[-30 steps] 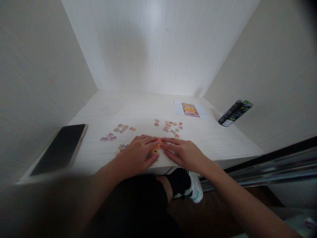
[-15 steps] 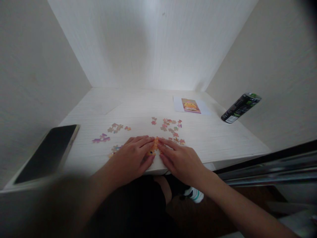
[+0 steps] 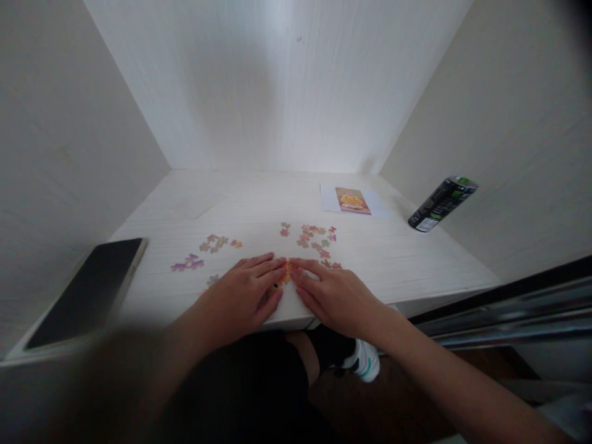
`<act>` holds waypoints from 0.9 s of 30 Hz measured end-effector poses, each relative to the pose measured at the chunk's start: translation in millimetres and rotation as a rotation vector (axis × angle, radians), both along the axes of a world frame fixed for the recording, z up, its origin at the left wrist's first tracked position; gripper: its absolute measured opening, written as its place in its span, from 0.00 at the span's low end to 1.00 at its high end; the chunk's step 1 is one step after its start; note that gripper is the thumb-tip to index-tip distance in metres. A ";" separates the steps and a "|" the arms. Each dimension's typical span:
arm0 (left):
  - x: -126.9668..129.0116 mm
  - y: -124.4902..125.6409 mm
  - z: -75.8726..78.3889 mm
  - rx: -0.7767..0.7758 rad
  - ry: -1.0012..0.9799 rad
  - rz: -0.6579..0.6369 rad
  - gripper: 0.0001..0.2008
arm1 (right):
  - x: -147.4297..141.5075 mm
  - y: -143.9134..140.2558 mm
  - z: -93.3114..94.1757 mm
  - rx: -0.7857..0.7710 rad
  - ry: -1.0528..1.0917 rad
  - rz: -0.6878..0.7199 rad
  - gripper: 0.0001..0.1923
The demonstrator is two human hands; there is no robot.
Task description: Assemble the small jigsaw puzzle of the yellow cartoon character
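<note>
From my feed, the orange puzzle cluster point(image 3: 287, 273) is mostly covered by both hands' fingers, so I can't tell how many pieces join. The scattered pieces point(image 3: 316, 237) are too small to read, and the phone point(image 3: 87, 290) blurs toward the lower left.

Both hands flat, fingertips meeting at lower centre of the frame.
The left hand point(image 3: 240, 299) and right hand point(image 3: 333, 296) lie palm-down, fingers stretched forward and together; both bare forearms run in from the bottom edge.
</note>
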State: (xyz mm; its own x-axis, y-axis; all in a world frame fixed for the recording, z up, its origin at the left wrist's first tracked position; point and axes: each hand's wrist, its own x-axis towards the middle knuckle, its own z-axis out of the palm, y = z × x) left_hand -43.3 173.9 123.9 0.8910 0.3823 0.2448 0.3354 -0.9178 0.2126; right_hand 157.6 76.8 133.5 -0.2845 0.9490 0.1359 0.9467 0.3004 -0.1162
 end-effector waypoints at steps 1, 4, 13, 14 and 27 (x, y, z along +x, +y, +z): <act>0.1 -0.8 0.5 0.003 0.006 0.004 0.20 | -1.7 0.3 -0.3 -0.003 0.014 -0.002 0.22; 2.3 -5.0 1.7 0.003 0.014 0.029 0.20 | -10.5 -0.8 -1.6 -0.028 0.032 -0.049 0.23; 8.2 -15.7 -2.2 -0.029 -0.004 0.113 0.20 | -27.1 -5.5 0.3 -0.059 0.019 -0.173 0.26; 8.3 -16.2 -3.1 -0.027 -0.007 0.117 0.20 | -22.3 -4.1 1.0 -0.055 0.050 -0.181 0.24; 15.8 -23.7 -6.0 0.001 -0.091 0.189 0.18 | -4.2 -9.0 -6.1 0.016 0.070 -0.232 0.21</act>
